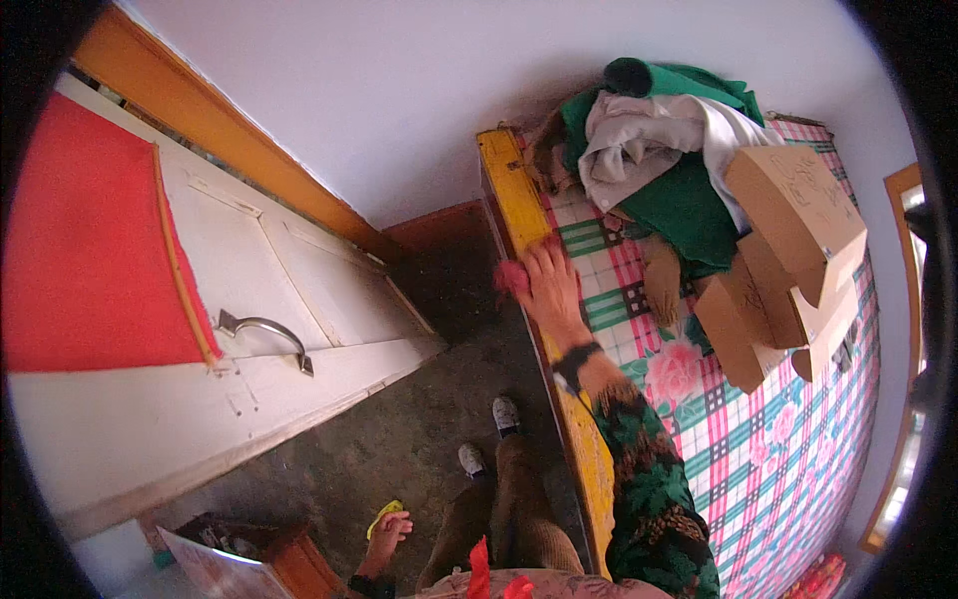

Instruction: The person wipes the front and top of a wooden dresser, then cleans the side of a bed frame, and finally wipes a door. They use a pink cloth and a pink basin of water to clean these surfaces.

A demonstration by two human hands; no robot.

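Note:
My right hand (552,288) presses on the yellow wooden edge (516,183) of a bed, gripping a crumpled pinkish-red cloth (513,277) that bulges out by the thumb. My left hand (389,530) hangs low over the floor with its fingers curled. Against it shows a yellow item (382,515); whether the hand holds it or it lies behind is not clear. Beside the right hand, a plaid, flowered sheet (599,269) covers the bed. A heap of white (636,142) and green cloth (681,206) lies farther up the bed, touching an open cardboard box (801,202).
On the left stands a whitish door (299,262) with a metal handle (269,329) and a red cloth panel (97,247). A brown wooden piece of furniture (299,561) is at the lower left. My feet are on the dark floor (337,464) between door and bed. Windows line the right side.

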